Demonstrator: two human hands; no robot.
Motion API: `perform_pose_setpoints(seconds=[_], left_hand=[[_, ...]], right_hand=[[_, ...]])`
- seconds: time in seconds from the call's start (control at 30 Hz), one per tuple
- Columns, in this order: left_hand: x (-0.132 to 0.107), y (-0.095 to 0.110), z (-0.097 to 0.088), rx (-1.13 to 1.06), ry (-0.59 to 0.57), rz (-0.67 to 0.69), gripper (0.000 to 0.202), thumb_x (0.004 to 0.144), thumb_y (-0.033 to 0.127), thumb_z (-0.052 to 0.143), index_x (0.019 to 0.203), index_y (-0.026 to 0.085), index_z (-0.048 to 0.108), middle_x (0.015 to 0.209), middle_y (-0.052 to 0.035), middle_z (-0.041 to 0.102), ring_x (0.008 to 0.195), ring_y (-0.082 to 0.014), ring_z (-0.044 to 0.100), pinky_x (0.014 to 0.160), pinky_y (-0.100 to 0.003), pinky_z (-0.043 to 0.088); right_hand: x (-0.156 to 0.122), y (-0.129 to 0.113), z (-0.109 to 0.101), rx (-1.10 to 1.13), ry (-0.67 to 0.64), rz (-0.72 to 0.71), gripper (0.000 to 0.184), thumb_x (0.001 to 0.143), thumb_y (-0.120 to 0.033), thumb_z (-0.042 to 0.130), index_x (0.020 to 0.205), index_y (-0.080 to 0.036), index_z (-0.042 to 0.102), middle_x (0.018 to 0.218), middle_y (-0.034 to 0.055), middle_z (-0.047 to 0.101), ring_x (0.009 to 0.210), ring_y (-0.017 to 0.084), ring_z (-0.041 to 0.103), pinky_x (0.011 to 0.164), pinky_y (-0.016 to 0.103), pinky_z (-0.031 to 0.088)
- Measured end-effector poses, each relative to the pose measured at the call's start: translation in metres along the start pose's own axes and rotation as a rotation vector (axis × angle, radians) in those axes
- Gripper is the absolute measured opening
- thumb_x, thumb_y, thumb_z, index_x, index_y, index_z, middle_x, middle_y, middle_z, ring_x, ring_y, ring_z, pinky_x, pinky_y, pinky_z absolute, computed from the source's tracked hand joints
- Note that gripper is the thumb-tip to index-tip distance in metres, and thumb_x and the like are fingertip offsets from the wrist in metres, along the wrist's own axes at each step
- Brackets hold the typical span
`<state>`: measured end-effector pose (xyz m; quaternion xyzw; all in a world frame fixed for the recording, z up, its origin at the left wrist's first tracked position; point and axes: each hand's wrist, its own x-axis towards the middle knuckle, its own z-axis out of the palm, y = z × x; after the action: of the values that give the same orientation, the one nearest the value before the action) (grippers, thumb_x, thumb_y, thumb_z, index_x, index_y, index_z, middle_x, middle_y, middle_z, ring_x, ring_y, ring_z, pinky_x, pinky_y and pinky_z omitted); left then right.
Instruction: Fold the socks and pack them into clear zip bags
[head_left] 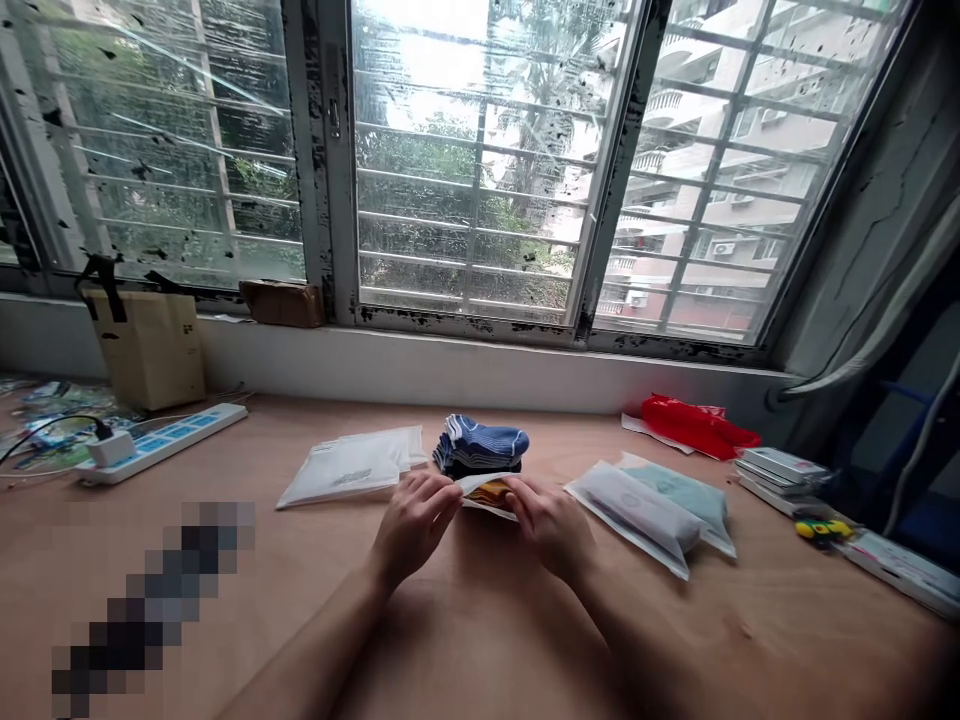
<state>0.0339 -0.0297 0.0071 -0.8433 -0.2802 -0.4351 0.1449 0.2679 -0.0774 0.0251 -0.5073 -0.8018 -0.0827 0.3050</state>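
Observation:
Between my two hands is a whitish plastic bag [480,484] with something folded and mustard-yellow [491,492] showing in its mouth. My left hand [420,520] pinches the left edge of the bag, thumb and fingers together. On the opposite edge, my right hand [551,520] grips with its fingers closed. Just behind the bag stands a stack of folded socks [484,445], blue on top and darker below. Flat frosted bags [352,465] lie to the left. At the right rest two filled frosted bags, one with greyish contents [637,510] and one with pale green contents [679,490].
A white power strip [165,445] with a plug and a cardboard box [146,350] are at the left. A red plastic packet [697,425], stacked flat boxes [780,470] and a yellow-black object [823,532] line the right. A blurred-out patch [154,600] covers something front left.

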Motion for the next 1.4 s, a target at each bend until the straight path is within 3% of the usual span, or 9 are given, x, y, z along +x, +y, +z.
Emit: perform_pose_setpoints(seconds=[0.17, 0.33, 0.47, 0.73, 0.9, 1.1, 1.2, 1.3, 1.4], left_hand=[[0.002, 0.009, 0.003, -0.006, -0.034, 0.088, 0.016, 0.1, 0.023, 0.047, 0.097, 0.022, 0.063, 0.09, -0.0029, 0.069, 0.083, -0.0179, 0.059, 0.077, -0.033, 0.043], [0.002, 0.014, 0.005, -0.067, -0.085, 0.127, 0.013, 0.098, 0.023, 0.05, 0.097, 0.021, 0.063, 0.092, -0.0038, 0.069, 0.084, -0.018, 0.06, 0.078, -0.032, 0.043], [-0.001, 0.006, 0.004, -0.077, -0.061, 0.056, 0.018, 0.091, 0.032, 0.063, 0.105, 0.022, 0.062, 0.101, -0.0052, 0.07, 0.093, -0.0212, 0.062, 0.084, -0.035, 0.044], [-0.003, -0.008, 0.003, -0.071, -0.007, -0.052, 0.016, 0.095, 0.017, 0.054, 0.081, 0.021, 0.062, 0.08, 0.0006, 0.071, 0.078, -0.017, 0.062, 0.081, -0.033, 0.043], [-0.005, -0.008, 0.003, -0.132, -0.067, -0.156, 0.012, 0.094, 0.018, 0.052, 0.086, 0.022, 0.06, 0.088, -0.0009, 0.069, 0.088, -0.0187, 0.061, 0.086, -0.034, 0.043], [-0.008, -0.019, 0.005, -0.117, -0.198, -0.282, 0.014, 0.094, 0.018, 0.046, 0.088, 0.022, 0.058, 0.096, -0.0034, 0.067, 0.098, -0.022, 0.06, 0.09, -0.038, 0.043], [-0.011, -0.029, 0.002, -0.117, -0.258, -0.282, 0.015, 0.086, 0.012, 0.049, 0.086, 0.023, 0.059, 0.104, -0.0043, 0.066, 0.104, -0.0247, 0.059, 0.089, -0.039, 0.044], [-0.011, -0.03, -0.003, -0.122, -0.314, -0.301, 0.038, 0.07, 0.003, 0.048, 0.1, 0.023, 0.06, 0.119, -0.0058, 0.063, 0.117, -0.0274, 0.054, 0.097, -0.042, 0.042], [-0.007, -0.015, -0.004, -0.196, -0.398, -0.242, 0.059, 0.066, 0.008, 0.054, 0.123, 0.024, 0.054, 0.133, -0.0068, 0.057, 0.126, -0.029, 0.048, 0.107, -0.045, 0.036]], right_hand=[[0.002, -0.002, 0.007, -0.061, -0.118, 0.009, 0.056, 0.081, -0.019, 0.063, 0.135, -0.025, 0.05, 0.142, 0.0073, 0.055, 0.107, 0.026, 0.066, 0.081, 0.033, 0.053], [0.007, -0.01, 0.019, -0.17, -0.235, 0.055, 0.016, 0.088, -0.02, 0.054, 0.097, -0.022, 0.067, 0.1, 0.0064, 0.074, 0.079, 0.024, 0.07, 0.065, 0.03, 0.048], [0.006, -0.006, 0.013, -0.075, -0.159, 0.038, 0.017, 0.088, -0.014, 0.054, 0.094, -0.021, 0.067, 0.094, 0.0054, 0.075, 0.083, 0.023, 0.069, 0.071, 0.03, 0.048], [-0.003, 0.018, -0.01, 0.316, -0.033, -0.147, 0.026, 0.09, -0.015, 0.054, 0.112, -0.025, 0.065, 0.111, 0.0039, 0.072, 0.095, 0.021, 0.068, 0.081, 0.03, 0.051], [-0.007, 0.022, -0.014, 0.426, 0.048, -0.174, 0.025, 0.09, -0.019, 0.057, 0.111, -0.026, 0.067, 0.105, 0.0046, 0.073, 0.085, 0.021, 0.069, 0.073, 0.03, 0.052], [-0.004, 0.04, -0.01, 0.997, 0.416, 0.145, 0.013, 0.084, -0.035, 0.069, 0.091, -0.024, 0.071, 0.067, -0.0005, 0.067, 0.051, 0.013, 0.054, 0.048, 0.025, 0.044], [0.001, 0.047, -0.016, 1.402, 0.612, 0.322, 0.022, 0.08, -0.045, 0.073, 0.092, -0.026, 0.07, 0.071, -0.001, 0.067, 0.061, 0.015, 0.06, 0.055, 0.027, 0.049], [0.005, 0.049, -0.025, 1.638, 0.549, 0.483, 0.04, 0.08, -0.056, 0.068, 0.108, -0.027, 0.069, 0.088, 0.0031, 0.071, 0.08, 0.021, 0.067, 0.072, 0.035, 0.055], [0.007, 0.05, -0.025, 1.751, 0.417, 0.605, 0.048, 0.082, -0.061, 0.062, 0.113, -0.025, 0.068, 0.094, 0.0057, 0.072, 0.079, 0.023, 0.068, 0.071, 0.037, 0.056]])
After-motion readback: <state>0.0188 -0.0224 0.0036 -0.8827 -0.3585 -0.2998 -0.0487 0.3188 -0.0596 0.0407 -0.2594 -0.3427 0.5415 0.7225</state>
